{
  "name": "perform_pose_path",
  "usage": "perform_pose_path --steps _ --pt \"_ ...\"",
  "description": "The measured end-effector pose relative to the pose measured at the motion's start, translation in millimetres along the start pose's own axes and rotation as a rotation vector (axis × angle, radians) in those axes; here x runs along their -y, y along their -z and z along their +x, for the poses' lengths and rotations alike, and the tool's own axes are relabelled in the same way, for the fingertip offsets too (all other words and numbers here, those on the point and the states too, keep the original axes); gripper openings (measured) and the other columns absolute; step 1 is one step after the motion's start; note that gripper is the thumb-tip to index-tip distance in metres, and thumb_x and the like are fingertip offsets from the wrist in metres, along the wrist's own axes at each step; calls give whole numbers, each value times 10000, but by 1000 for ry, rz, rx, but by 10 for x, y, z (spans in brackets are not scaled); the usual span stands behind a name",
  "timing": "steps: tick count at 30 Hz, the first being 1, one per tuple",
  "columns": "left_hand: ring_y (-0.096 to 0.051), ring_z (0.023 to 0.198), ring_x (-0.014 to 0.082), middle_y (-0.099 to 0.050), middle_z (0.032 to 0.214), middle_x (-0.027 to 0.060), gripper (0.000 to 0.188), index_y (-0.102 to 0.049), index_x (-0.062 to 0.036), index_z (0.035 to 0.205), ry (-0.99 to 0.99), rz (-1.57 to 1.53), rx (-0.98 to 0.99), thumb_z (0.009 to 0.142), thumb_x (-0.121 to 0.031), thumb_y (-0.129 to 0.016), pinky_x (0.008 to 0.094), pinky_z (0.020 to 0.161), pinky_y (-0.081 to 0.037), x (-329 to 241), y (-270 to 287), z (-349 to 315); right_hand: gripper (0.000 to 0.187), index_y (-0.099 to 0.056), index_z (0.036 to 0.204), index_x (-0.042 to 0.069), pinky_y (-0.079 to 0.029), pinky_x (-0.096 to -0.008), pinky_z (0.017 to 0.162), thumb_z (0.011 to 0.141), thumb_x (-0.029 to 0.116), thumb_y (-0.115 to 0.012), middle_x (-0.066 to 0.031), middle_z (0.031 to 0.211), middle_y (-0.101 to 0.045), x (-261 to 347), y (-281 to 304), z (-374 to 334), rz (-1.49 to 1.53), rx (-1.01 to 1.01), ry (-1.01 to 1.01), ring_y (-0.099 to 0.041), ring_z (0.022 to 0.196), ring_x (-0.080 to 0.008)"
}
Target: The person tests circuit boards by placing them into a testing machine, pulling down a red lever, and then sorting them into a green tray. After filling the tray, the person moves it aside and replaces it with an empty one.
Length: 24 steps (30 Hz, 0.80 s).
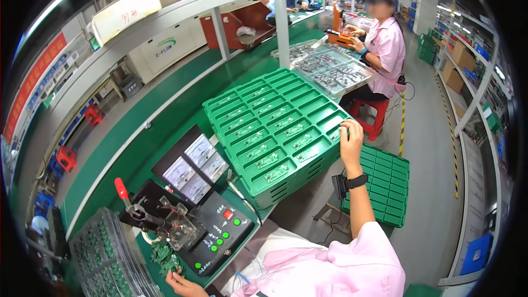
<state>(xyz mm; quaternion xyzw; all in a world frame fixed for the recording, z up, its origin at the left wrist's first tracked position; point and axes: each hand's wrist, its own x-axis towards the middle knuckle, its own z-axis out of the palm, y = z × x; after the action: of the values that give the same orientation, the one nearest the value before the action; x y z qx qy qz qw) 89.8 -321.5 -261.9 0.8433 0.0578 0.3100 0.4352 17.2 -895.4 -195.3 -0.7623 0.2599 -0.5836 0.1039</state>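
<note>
My right hand (352, 142) reaches over the near right edge of the top green tray (220, 111), its fingers closed at a small green circuit board (336, 134) in an edge compartment. Similar boards (276, 172) lie singly in many of the tray's other compartments. At the lower left, my left hand (184, 285) pinches a green circuit board (177, 271) beside a small heap of boards (163, 254). Next to that heap stands a black test fixture with a red-handled clamp (121, 189), green buttons (226, 235) and a panel of analog meters (193, 167).
Clear stacked trays (91, 242) holding boards stand at the left. A lower green tray (379, 181) sits right of the tall stack. Farther off, a person in pink (385, 49) works at an orange device (341, 37) beside clear bins of parts (335, 71). Shelving lines the right.
</note>
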Motion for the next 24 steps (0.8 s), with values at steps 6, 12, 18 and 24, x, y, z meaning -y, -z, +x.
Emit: perform_pose_path --steps 6,12,18,24 --pt "-635 946 188 -612 942 95 260 -500 1 1185 21 -45 54 1057 -200 -398 298 700 -455 -37 -7 55 158 -612 916 10 -393 -429 947 917 114 -493 -132 1064 -601 4 16 -30 -33 44 5 -537 1069 -317" --pt "-573 804 168 -586 899 93 253 -494 10 1186 120 -171 -9 1049 -189 -417 294 680 -438 -81 81 35 203 -613 931 2 -386 -431 964 959 114 -446 -147 1111 -580 -25 -6 -117 -55 88 -15 -514 1106 -319" --pt "-429 677 144 -568 883 75 265 -472 11 1226 34 -180 40 1046 -174 -413 314 646 -419 -63 37 -26 235 -613 951 -6 -377 -425 997 988 132 -426 -152 1134 -577 265 197 -198 16 -17 -8 -516 1129 -319" --pt "-580 780 227 -625 918 124 189 -561 47 1121 -82 -251 -37 988 -59 -480 331 750 -485 -269 67 82 185 -595 991 -14 -401 -379 997 971 108 -458 -148 1187 -575 943 331 -712 75 -10 -107 -542 1111 -293"
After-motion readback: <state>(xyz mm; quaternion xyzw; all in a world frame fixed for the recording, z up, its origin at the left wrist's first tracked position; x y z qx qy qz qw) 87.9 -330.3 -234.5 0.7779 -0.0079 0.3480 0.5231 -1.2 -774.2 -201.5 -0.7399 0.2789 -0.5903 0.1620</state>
